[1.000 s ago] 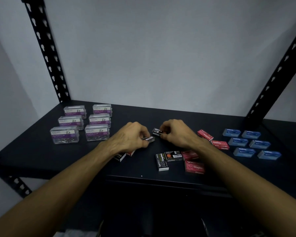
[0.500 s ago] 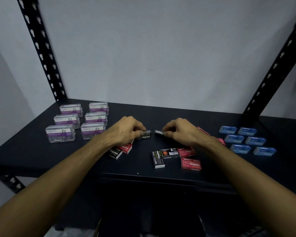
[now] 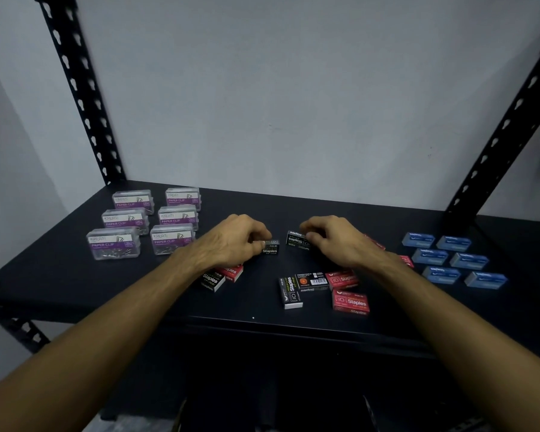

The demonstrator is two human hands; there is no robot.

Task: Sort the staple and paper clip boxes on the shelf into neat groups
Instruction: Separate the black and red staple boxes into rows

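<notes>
On the dark shelf [image 3: 63, 275] my left hand [image 3: 234, 241] pinches a black staple box [image 3: 270, 247] that lies on the shelf. My right hand [image 3: 334, 238] pinches a second black staple box [image 3: 296, 240] a short gap to its right. Nearer the front edge lie two more black staple boxes [image 3: 290, 291] and red staple boxes [image 3: 351, 302] in a loose cluster. Under my left wrist sit one black box [image 3: 212, 280] and one red box [image 3: 231, 272]. More red boxes [image 3: 406, 260] are partly hidden behind my right forearm.
Several clear paper clip boxes [image 3: 172, 219] stand in two rows at the left. Several blue boxes [image 3: 449, 260] lie in two rows at the right. Black perforated uprights [image 3: 85, 98] rise at both back corners against a pale wall.
Both hands have lowered their black boxes onto the shelf and drawn them apart, leaving a wider gap between the two boxes. The view has tilted slightly.
</notes>
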